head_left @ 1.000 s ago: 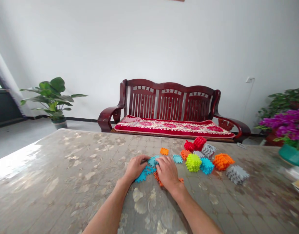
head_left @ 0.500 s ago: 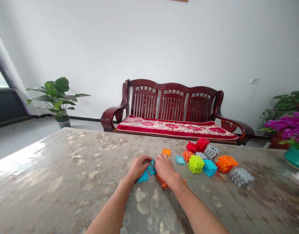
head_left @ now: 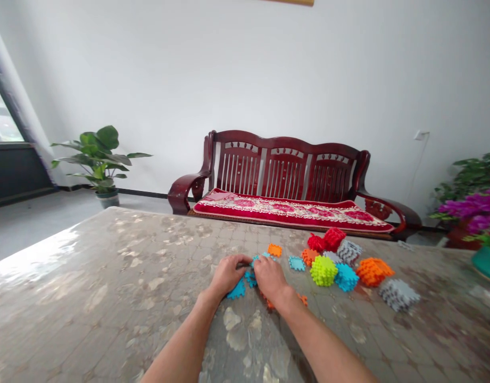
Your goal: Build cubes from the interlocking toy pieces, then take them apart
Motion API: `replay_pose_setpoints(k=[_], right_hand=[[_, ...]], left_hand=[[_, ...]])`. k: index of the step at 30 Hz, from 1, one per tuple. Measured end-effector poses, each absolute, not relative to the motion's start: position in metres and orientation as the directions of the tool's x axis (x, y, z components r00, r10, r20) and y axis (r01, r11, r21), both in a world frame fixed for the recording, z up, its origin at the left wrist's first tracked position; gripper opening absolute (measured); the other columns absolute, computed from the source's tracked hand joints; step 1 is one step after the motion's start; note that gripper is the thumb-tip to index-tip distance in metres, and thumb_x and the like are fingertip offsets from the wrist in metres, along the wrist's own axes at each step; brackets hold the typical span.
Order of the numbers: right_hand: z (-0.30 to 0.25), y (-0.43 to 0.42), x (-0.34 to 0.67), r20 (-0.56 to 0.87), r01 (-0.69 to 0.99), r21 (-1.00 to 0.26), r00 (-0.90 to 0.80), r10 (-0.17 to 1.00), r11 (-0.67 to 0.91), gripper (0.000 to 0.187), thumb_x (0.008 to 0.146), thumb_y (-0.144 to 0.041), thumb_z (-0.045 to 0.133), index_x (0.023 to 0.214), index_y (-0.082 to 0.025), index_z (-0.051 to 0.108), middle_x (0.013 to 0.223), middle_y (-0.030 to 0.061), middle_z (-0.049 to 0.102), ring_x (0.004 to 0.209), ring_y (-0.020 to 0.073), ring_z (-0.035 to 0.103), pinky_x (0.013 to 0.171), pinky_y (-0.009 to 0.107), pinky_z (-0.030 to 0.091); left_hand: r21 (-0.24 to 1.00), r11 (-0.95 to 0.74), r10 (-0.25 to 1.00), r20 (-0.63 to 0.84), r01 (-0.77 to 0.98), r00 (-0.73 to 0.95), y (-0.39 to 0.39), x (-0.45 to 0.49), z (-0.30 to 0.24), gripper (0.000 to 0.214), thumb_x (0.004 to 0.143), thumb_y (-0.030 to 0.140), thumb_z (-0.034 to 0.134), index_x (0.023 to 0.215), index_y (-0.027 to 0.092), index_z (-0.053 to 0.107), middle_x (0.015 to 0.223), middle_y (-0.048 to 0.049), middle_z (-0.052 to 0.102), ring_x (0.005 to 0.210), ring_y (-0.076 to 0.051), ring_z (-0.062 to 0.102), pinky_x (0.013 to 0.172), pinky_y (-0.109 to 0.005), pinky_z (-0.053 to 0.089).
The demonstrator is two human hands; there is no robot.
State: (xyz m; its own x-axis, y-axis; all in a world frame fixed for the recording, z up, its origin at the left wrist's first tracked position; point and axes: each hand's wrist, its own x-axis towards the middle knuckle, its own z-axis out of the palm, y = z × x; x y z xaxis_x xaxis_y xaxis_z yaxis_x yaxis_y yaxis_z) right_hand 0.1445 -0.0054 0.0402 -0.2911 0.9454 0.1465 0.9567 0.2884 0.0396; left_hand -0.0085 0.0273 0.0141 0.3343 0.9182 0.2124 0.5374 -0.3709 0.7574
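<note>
My left hand (head_left: 227, 274) and my right hand (head_left: 270, 278) rest close together on the patterned table (head_left: 109, 287), fingers curled round joined blue toothed plastic tiles (head_left: 240, 287). Orange tiles (head_left: 302, 300) peek out from under my right wrist. Just beyond my fingers lie a loose orange tile (head_left: 274, 249) and a loose blue tile (head_left: 296, 263). To the right stand assembled cubes: a lime one (head_left: 323, 271), a blue one (head_left: 346, 277), an orange one (head_left: 374, 271), a red one (head_left: 333, 238) and two grey ones (head_left: 398, 294).
A dark wooden bench (head_left: 284, 183) with a red cushion stands behind the table. A potted green plant (head_left: 98, 159) is on the floor at the left. Purple flowers (head_left: 474, 210) and a teal pot (head_left: 486, 263) sit at the table's right edge.
The view has shifted slightly left and down. My hands have closed more tightly over the blue tiles, hiding more of them; the cubes have stayed in place.
</note>
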Motion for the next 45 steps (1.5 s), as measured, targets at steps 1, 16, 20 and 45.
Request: replay_pose_setpoints(k=[1,16,20,45], right_hand=[[0.04,-0.005,0.145,0.149,0.959,0.035,-0.285,0.947,0.283,0.032,0.088,-0.003,0.041,0.103,-0.012,0.068,0.106,0.0186,0.068,0.096,0.0244,0.064,0.08,0.034,0.05],[0.039,0.002,0.167,0.08,0.272,-0.957,-0.097,0.992,0.104,0.029,0.076,-0.042,0.059,0.058,-0.019,0.054,0.067,0.0015,0.064,0.08,0.0197,0.062,0.072,0.028,0.045],[0.033,-0.001,0.171,0.012,0.126,-0.992,-0.099,0.995,0.024,0.041,0.071,-0.059,0.06,0.066,-0.018,0.058,0.057,-0.0021,0.058,0.06,0.0145,0.055,0.059,0.026,0.043],[0.036,-0.061,0.103,0.278,0.935,-0.098,-0.304,0.911,0.342,0.014,0.089,-0.03,0.056,0.097,-0.021,0.063,0.098,0.0076,0.065,0.097,0.0237,0.058,0.081,0.033,0.045]], left_hand=[[0.754,-0.371,0.919,0.213,0.541,0.333,0.028,-0.008,0.014,0.035,0.072,0.015,0.056,0.101,0.023,0.075,0.102,-0.0013,0.076,0.1,-0.02,0.067,0.093,-0.028,0.048],[0.856,-0.374,0.909,0.264,0.356,0.322,0.029,-0.006,0.007,0.036,0.08,0.024,0.055,0.115,0.02,0.064,0.11,-0.0042,0.072,0.101,-0.018,0.065,0.092,-0.028,0.049],[0.91,-0.324,0.914,0.23,0.26,0.333,0.03,-0.004,0.006,0.023,0.078,0.028,0.056,0.096,0.017,0.065,0.089,-0.0028,0.072,0.084,-0.017,0.065,0.079,-0.026,0.051],[0.945,-0.162,0.958,0.219,0.282,-0.183,0.052,-0.023,0.0,0.029,0.075,0.026,0.05,0.093,0.016,0.071,0.086,-0.0043,0.075,0.081,-0.018,0.068,0.078,-0.029,0.051]])
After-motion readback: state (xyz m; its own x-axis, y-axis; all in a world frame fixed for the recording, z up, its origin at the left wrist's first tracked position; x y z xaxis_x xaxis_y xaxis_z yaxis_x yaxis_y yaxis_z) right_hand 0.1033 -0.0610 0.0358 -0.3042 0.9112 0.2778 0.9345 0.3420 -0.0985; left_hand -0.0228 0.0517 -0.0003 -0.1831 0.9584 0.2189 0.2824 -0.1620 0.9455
